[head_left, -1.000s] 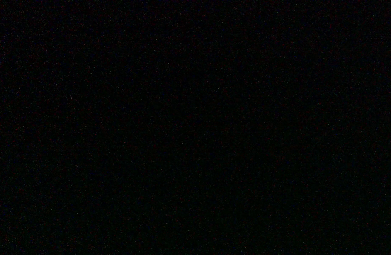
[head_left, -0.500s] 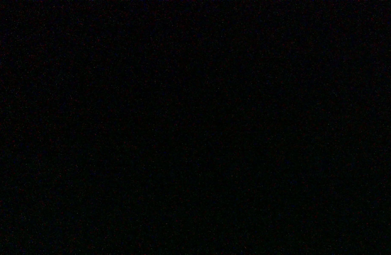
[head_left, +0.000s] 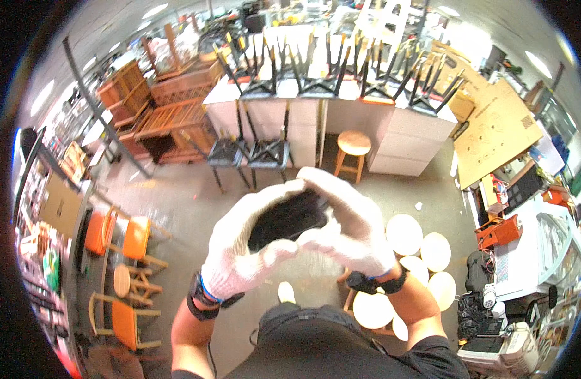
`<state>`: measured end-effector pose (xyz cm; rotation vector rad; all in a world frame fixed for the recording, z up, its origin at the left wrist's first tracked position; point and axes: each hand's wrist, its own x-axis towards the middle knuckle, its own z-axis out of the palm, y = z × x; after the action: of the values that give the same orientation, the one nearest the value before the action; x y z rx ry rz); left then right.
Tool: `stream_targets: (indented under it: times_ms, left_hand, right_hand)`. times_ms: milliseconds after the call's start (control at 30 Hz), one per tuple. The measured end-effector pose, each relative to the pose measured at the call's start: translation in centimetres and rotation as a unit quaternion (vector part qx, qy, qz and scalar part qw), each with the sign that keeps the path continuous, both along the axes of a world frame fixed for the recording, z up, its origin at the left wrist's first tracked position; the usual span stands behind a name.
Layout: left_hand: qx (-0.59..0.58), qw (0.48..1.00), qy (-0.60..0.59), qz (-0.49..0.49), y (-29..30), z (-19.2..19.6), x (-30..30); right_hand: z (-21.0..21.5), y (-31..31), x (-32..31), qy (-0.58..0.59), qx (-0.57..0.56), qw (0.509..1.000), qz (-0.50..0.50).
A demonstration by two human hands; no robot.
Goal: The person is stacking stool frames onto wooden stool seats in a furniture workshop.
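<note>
Both hands' grip is closed around one small black object (head_left: 289, 218): my left hand (head_left: 249, 249) cups it from beneath, my right hand (head_left: 347, 224) wraps over its top. I hold it raised above the round wooden stool (head_left: 354, 144); I judge nothing set down yet.
</note>
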<state>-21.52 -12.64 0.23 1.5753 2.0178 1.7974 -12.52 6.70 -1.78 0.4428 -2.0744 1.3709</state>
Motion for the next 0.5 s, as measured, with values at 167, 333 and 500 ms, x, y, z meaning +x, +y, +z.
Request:
stream_targets:
  times_ms: [167,333,500]
  left_hand:
    - [-0.243,0.953,-0.1,0.152,-3.9,-17.7,-10.5]
    - [-0.508,0.829,-0.153,0.179,-13.0,-32.8,-12.8]
    - [-0.603,0.707,-0.347,0.125,-14.0,-32.7,-8.1]
  right_hand:
    - [-17.3,5.2,-5.5,-0.319,0.099,0.937,-0.107]
    - [-33.3,9.7,2.8,-0.57,0.095,0.774,-0.258]
    - [-49.3,8.5,18.0,-0.728,-0.044,0.606,-0.317]
